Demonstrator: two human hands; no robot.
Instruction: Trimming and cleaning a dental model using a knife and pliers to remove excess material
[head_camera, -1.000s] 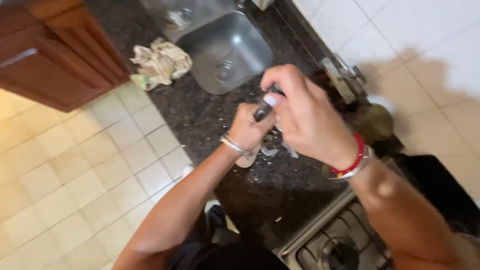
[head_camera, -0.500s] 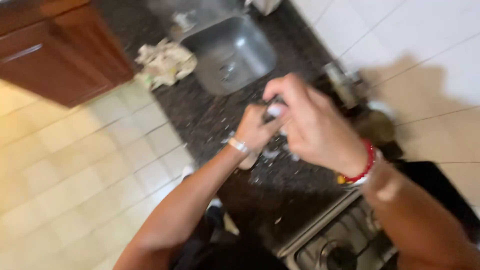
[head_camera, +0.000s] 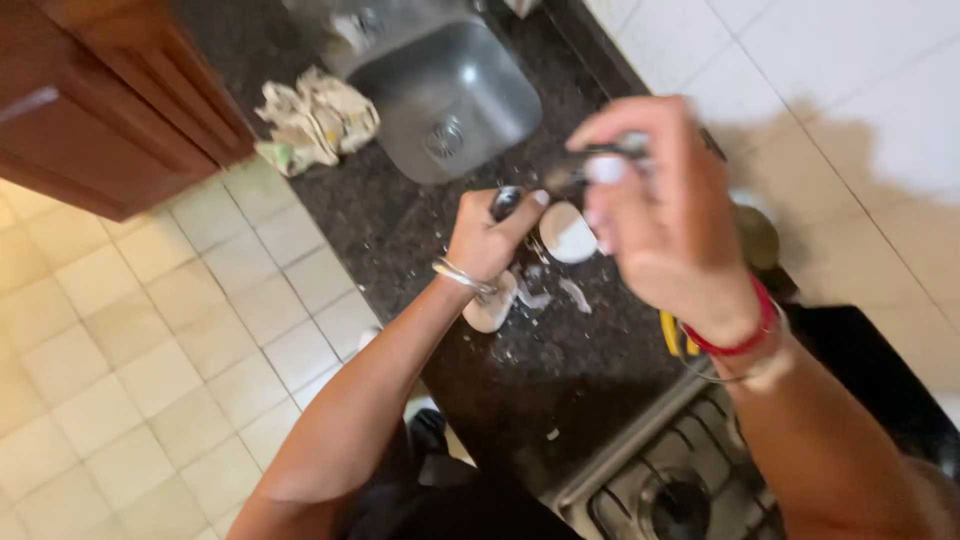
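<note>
My left hand (head_camera: 488, 238), with a silver bangle at the wrist, rests on the dark granite counter (head_camera: 420, 240) and pinches a small dark rounded object (head_camera: 505, 200) under its thumb. My right hand (head_camera: 665, 225), blurred and wearing a red bracelet, is raised just right of it and grips a thin dark-handled tool (head_camera: 585, 165) that points toward the left hand. A pale round piece (head_camera: 567, 232) lies between the hands. Another pale piece (head_camera: 492, 305) and thin white scraps (head_camera: 575, 293) lie by my left wrist.
A steel sink (head_camera: 445, 95) is set in the counter beyond the hands, with a crumpled cloth (head_camera: 315, 120) at its left. A gas stove (head_camera: 660, 490) is at the near right, brown cabinets (head_camera: 110, 100) at the upper left, tiled floor (head_camera: 150, 350) on the left.
My right hand has lifted and drawn right, away from the left hand, uncovering the pale round piece. The view has shifted closer to the counter.
</note>
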